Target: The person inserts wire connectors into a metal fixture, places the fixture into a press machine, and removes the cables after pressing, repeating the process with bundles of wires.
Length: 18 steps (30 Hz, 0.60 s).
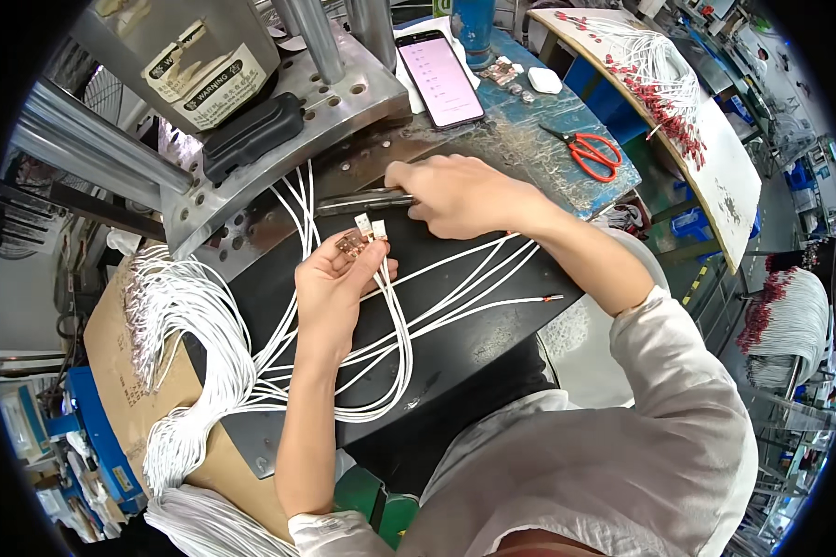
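Note:
My left hand (pixel 336 278) is closed round a few white cables (pixel 398 311), just below their ends. Small white connectors (pixel 372 226) stick up past the thumb, and copper-coloured pieces (pixel 351 244) show at the fingers. To the right, my right hand (pixel 464 197) grips the end of a dark metal bar (pixel 364 201), its fingers curled above and below it. The bar lies across the metal bed beneath the machine. More cables loop over the black work surface (pixel 492 343), one with a red-marked end pointing right.
A press machine with steel columns (pixel 311 42) stands at upper left. A thick bundle of white cables (pixel 204 371) hangs over cardboard at left. On the blue bench are a phone (pixel 439 79), red-handled scissors (pixel 593 156) and a white case (pixel 544 81). Red-tipped cables (pixel 664 102) cover another table.

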Motion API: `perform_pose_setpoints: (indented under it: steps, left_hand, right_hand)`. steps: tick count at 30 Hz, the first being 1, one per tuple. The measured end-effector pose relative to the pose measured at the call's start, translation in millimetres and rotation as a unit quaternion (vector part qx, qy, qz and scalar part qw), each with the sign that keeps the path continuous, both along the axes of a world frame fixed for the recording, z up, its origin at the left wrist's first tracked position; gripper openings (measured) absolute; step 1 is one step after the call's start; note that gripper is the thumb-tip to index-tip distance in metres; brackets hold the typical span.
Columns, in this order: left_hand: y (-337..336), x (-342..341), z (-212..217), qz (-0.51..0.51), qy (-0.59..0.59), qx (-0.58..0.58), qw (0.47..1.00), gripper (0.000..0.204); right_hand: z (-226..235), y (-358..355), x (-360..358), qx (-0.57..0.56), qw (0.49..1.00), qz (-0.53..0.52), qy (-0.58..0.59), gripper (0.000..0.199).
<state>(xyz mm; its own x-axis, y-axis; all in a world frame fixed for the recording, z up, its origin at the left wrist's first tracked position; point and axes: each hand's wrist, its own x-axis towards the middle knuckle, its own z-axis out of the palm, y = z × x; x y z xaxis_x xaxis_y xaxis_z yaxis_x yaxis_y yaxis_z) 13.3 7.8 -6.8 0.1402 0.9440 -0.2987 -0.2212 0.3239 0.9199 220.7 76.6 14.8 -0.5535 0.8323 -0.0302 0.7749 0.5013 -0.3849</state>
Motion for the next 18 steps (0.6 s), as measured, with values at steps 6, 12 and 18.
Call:
perform_pose_setpoints:
  steps: [6, 12, 18]
  left_hand:
    - [4.1, 14.8, -1.5, -0.004, 0.064, 0.037, 0.997, 0.014]
    - [5.3, 17.7, -1.3, -0.005, 0.078, 0.039, 0.996, 0.013]
    - [5.8, 14.6, -2.9, -0.004, 0.066, 0.060, 0.996, 0.013]
  right_hand:
    - [-1.6, -6.8, 4.1, -0.322, 0.866, -0.108, 0.366, 0.031]
    - [-22.9, -6.6, -7.2, -0.311, 0.831, -0.061, 0.457, 0.032]
    - [-12.5, -12.3, -9.7, -0.309, 0.841, -0.082, 0.437, 0.032]
